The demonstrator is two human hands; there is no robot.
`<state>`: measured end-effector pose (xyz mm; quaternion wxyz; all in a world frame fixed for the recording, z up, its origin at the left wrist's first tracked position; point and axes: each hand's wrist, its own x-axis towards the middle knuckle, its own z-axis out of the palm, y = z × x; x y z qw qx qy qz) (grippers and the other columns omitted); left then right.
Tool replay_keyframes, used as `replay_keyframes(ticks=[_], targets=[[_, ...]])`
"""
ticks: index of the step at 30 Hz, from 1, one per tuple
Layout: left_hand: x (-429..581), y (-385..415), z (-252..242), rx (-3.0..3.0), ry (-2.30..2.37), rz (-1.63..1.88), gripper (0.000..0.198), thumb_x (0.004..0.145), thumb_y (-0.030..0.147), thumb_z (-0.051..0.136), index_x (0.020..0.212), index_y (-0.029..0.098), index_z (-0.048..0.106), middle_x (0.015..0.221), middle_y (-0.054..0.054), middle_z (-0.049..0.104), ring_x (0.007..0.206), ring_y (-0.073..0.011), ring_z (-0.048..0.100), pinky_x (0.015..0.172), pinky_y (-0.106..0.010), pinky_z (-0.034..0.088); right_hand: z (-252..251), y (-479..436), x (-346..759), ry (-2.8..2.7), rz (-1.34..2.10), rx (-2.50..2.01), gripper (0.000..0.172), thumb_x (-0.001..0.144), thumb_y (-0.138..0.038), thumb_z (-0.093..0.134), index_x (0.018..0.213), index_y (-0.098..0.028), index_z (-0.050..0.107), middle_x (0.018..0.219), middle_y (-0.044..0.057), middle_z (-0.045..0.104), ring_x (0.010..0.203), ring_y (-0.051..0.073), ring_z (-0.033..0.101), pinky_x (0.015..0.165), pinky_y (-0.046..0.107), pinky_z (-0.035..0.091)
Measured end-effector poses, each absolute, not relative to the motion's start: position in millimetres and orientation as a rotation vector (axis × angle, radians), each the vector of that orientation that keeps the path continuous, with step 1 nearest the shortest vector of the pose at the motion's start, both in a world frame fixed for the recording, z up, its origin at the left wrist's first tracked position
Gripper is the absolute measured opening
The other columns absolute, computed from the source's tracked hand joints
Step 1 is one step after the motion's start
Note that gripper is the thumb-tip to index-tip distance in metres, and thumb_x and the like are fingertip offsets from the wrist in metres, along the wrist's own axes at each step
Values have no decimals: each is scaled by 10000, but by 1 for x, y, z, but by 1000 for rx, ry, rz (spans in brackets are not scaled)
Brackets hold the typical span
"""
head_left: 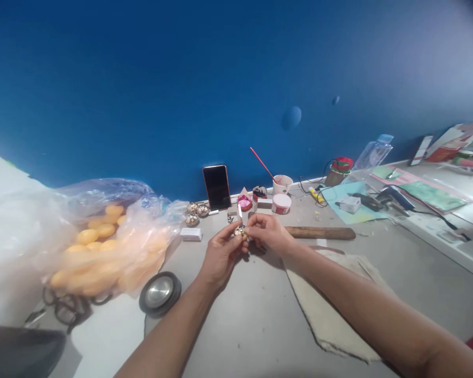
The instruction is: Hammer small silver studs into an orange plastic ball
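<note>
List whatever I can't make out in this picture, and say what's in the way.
All in the head view:
1. Underside of the shiny round piece: hidden by the left hand.
2. Whether the right hand grips that piece or only touches it: too small.
3. Number of yellow ovals: blurred, veiled by the plastic bag.
4. Part of the pale cloth: under the right forearm.
5. Dark object, lower left: cut off by the picture's edge.

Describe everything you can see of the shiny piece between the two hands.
The shiny piece is small and rounded, with bright silvery and gold-toned patches that look like polished metal or a reflective coating. It is held over the grey tabletop, with fingers of both the left hand and the right hand on it. They partly cover it, so its full outline and any opening cannot be made out.
</note>
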<state>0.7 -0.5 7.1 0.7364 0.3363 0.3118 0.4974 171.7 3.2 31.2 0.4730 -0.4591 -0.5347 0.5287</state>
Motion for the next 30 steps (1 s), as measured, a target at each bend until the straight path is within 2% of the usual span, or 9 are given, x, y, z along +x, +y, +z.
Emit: replay_keyframes(ticks=[4, 8, 13, 16, 18, 20, 23, 27, 30], targets=[[-1, 0, 10, 651, 630, 1054, 523, 715, 215, 911, 1197, 130, 726, 897, -80, 753, 711, -140, 692, 669, -256, 564, 30, 6, 175, -1264, 1361, -1029, 305, 779, -442, 800, 764, -191, 627, 579, -18, 625, 456, 96, 492, 420, 217, 355], [-2, 0, 11, 638, 641, 1049, 477, 753, 264, 873, 1177, 115, 715, 858, -85, 741, 691, -146, 683, 631, -246, 543, 29, 5, 175, -1369, 1330, -1040, 296, 788, -427, 798, 749, -191, 624, 596, -14, 634, 466, 91, 493, 433, 213, 362], [0, 0, 10, 720, 730, 1065, 477, 699, 219, 875, 1133, 105, 714, 743, -46, 710, 598, -124, 630, 563, -223, 470, 26, 4, 175, -1459, 1321, -1060, 272, 817, -423, 771, 768, -193, 634, 592, -18, 624, 453, 93, 483, 425, 213, 346], [0, 0, 11, 711, 747, 1086, 516, 687, 230, 879, 1161, 106, 718, 795, -53, 712, 593, -109, 615, 557, -218, 445, 27, 9, 182, -1506, 1233, -1125, 239, 838, -414, 728, 788, -199, 636, 581, -23, 608, 460, 111, 496, 444, 234, 368], [-1, 1, 13, 687, 740, 1114, 545, 685, 252, 883, 1186, 118, 717, 862, -63, 717, 607, -100, 614, 570, -219, 444, 31, 13, 192, -1589, 1022, -1235, 147, 829, -331, 696, 793, -199, 642, 673, 9, 665, 563, 141, 571, 529, 258, 428], [-1, 2, 14, 667, 727, 1133, 563, 677, 273, 884, 1194, 130, 714, 892, -66, 714, 637, -107, 625, 596, -228, 458, 35, 18, 204, -1765, 752, -1377, 65, 788, -230, 672, 843, -195, 675, 866, 55, 732, 752, 185, 645, 664, 286, 470], [1, 1, 14, 726, 732, 1161, 562, 644, 244, 883, 1170, 155, 707, 859, -33, 686, 652, -112, 620, 595, -232, 450, 39, 20, 219, -2128, 502, -1614, 254, 757, -211, 695, 1010, -201, 710, 1091, 108, 740, 941, 258, 662, 747, 314, 450], [4, -3, 12, 927, 854, 1226, 497, 644, 204, 856, 1114, 191, 692, 776, 30, 634, 543, -71, 511, 542, -223, 404, 34, 18, 220, -2350, 365, -1772, 269, 775, -320, 752, 997, -182, 689, 1109, 159, 722, 984, 305, 658, 714, 319, 419], [3, -3, 11, 1015, 974, 1292, 482, 670, 203, 826, 1133, 204, 693, 850, 9, 675, 577, -84, 545, 571, -231, 442, 29, 19, 215, -2357, 295, -1763, 208, 843, -316, 708, 990, -170, 690, 1099, 173, 729, 978, 304, 667, 711, 322, 418]])
